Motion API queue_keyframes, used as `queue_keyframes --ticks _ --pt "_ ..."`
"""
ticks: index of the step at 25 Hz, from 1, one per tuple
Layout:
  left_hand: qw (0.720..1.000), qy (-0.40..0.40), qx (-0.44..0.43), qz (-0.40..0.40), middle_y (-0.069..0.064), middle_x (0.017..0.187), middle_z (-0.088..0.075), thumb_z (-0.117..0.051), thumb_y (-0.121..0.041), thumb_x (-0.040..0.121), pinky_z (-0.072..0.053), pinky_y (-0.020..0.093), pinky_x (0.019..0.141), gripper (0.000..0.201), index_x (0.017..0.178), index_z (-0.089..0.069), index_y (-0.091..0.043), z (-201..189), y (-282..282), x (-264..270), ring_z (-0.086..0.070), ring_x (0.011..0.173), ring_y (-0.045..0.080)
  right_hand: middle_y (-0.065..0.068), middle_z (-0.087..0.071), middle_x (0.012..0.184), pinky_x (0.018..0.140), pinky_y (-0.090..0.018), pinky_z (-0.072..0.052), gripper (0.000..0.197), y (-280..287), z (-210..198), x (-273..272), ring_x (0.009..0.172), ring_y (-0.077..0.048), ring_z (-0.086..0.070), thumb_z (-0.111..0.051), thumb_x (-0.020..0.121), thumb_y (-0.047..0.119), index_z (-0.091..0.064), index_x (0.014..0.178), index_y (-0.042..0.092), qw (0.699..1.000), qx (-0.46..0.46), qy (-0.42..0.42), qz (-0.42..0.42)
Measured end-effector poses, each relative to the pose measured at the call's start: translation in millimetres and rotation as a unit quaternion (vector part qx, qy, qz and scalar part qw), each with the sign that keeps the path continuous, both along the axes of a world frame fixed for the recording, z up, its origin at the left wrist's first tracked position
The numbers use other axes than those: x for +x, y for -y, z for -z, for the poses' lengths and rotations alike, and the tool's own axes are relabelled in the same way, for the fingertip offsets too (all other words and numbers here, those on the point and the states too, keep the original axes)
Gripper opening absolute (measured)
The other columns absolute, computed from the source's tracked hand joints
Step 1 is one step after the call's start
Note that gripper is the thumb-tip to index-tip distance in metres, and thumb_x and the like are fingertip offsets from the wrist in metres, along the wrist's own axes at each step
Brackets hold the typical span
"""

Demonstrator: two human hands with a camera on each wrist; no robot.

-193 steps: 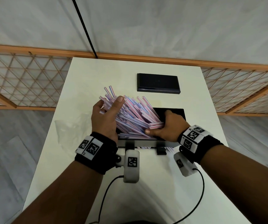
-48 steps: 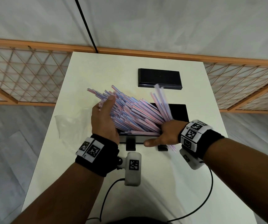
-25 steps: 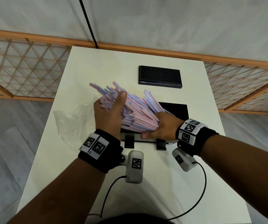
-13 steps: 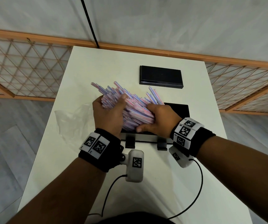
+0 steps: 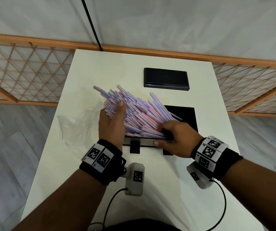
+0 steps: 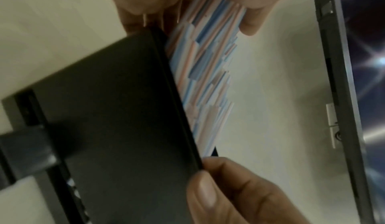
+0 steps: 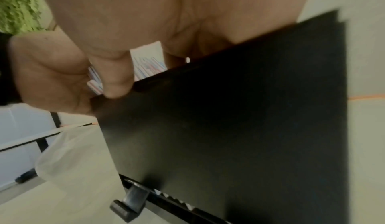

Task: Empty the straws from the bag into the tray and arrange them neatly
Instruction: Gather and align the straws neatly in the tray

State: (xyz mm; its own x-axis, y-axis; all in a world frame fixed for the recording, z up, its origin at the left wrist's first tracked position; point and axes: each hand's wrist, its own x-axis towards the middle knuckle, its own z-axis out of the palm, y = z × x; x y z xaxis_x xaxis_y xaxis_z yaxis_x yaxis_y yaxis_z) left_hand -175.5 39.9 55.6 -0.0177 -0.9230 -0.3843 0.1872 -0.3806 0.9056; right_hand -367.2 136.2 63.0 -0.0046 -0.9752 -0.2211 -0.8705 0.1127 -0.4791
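A thick bundle of pink-and-blue striped straws (image 5: 139, 114) leans out of the black tray (image 5: 186, 115), fanning up to the left past its rim. My left hand (image 5: 115, 112) grips the bundle's left side, thumb on top. My right hand (image 5: 164, 135) curls its fingers over the straws' near ends, and its thumb lies along the tray's front wall. The left wrist view shows the straws (image 6: 204, 62) behind the tray wall (image 6: 114, 112), with the right thumb (image 6: 208, 191) on its edge. In the right wrist view the tray's outside (image 7: 229, 112) fills the frame. The clear bag (image 5: 77, 125) lies flat and empty to the left.
A black rectangular lid or box (image 5: 166, 79) lies farther back on the white table (image 5: 100, 72). Two black clips (image 5: 134, 147) stick out under the tray's front. Wooden lattice rails run behind and beside the table. Cables trail from my wrist cameras.
My right hand slid off the top of the straws back to their near ends at the tray's front. The left hand kept its grip and the bundle stayed fanned leftward.
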Motion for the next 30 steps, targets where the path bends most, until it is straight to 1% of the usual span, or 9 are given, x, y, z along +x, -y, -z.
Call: queue_keyframes --ticks 2,5,8,12,15,17,21,27,30 --pt "0.998 0.047 -0.020 0.028 -0.007 0.132 -0.066 -0.070 -0.081 0.061 -0.047 0.043 0.108 0.093 0.135 -0.059 -0.027 4 1 6 -0.062 0.121 0.014 0.004 -0.061 0.074 0.066 -0.032 -0.050 0.046 4 2 0 0.067 -0.014 -0.059 -0.060 0.079 0.068 -0.059 0.082 0.022 0.999 0.039 -0.010 0.001" --pt "0.981 0.164 -0.036 0.093 -0.012 0.086 -0.072 -0.066 -0.077 0.071 -0.055 0.041 0.091 0.049 0.093 -0.072 -0.034 -1 5 14 -0.071 0.092 0.023 0.003 -0.059 0.066 0.065 -0.033 -0.050 0.064 14 0 3 0.066 -0.015 -0.058 -0.040 0.077 0.083 -0.054 0.072 0.021 0.989 0.123 -0.081 -0.027" --pt "0.970 0.209 -0.019 0.121 -0.009 0.050 -0.056 -0.065 -0.073 0.078 -0.046 0.030 0.057 0.049 0.062 -0.064 -0.027 -12 4 16 -0.058 0.058 0.027 0.003 -0.063 0.082 0.076 -0.033 -0.050 0.059 27 -18 7 0.080 -0.017 -0.059 -0.043 0.082 0.079 -0.062 0.087 0.023 0.983 0.166 -0.044 -0.065" --pt "0.955 0.259 -0.048 0.138 -0.004 0.049 -0.061 -0.060 -0.080 0.076 -0.055 0.041 0.062 0.062 0.058 -0.066 -0.021 -18 3 17 -0.061 0.057 0.028 0.006 -0.063 0.099 0.089 -0.033 -0.047 0.051 43 -32 10 0.095 -0.017 -0.058 -0.046 0.084 0.076 -0.062 0.100 0.029 0.972 0.215 -0.024 -0.092" --pt "0.945 0.290 -0.060 0.137 0.005 0.049 -0.066 -0.058 -0.079 0.079 -0.061 0.050 0.069 0.070 0.060 -0.069 -0.012 -18 4 19 -0.068 0.058 0.030 0.006 -0.060 0.099 0.085 -0.028 -0.043 0.052 42 -24 24 0.096 -0.018 -0.057 -0.045 0.084 0.076 -0.057 0.105 0.030 0.974 0.208 -0.026 -0.086" --pt "0.948 0.287 -0.065 0.126 0.005 0.051 -0.068 -0.059 -0.077 0.079 -0.061 0.052 0.067 0.070 0.062 -0.070 -0.009 -20 4 21 -0.070 0.056 0.029 0.006 -0.059 0.099 0.083 -0.024 -0.039 0.053 41 -18 31 0.098 -0.019 -0.057 -0.045 0.084 0.076 -0.058 0.110 0.031 0.979 0.187 -0.032 -0.077" --pt "0.951 0.277 -0.049 0.129 0.005 0.053 -0.069 -0.057 -0.077 0.080 -0.062 0.050 0.069 0.070 0.065 -0.072 -0.010 -18 2 22 -0.071 0.058 0.029 0.010 -0.064 0.116 0.096 -0.025 -0.042 0.064 40 -10 36 0.113 -0.017 -0.058 -0.053 0.078 0.078 -0.059 0.125 0.035 0.988 0.149 0.011 -0.048" --pt "0.968 0.224 -0.043 0.103 0.012 0.053 -0.069 -0.057 -0.070 0.086 -0.061 0.052 0.061 0.072 0.069 -0.072 -0.002 -14 5 19 -0.068 0.051 0.033 0.008 -0.068 0.100 0.090 -0.027 -0.048 0.050 46 -11 33 0.100 -0.015 -0.062 -0.060 0.078 0.073 -0.064 0.106 0.031 0.991 0.130 0.026 -0.017" --pt "0.952 0.269 -0.063 0.133 0.004 0.082 -0.068 -0.052 -0.072 0.087 -0.049 0.037 0.073 0.067 0.094 -0.066 -0.007 -14 1 19 -0.064 0.075 0.022 0.009 -0.059 0.082 0.079 -0.025 -0.044 0.045 44 -10 34 0.086 -0.017 -0.058 -0.056 0.079 0.074 -0.054 0.087 0.031 0.990 0.141 -0.017 -0.027"
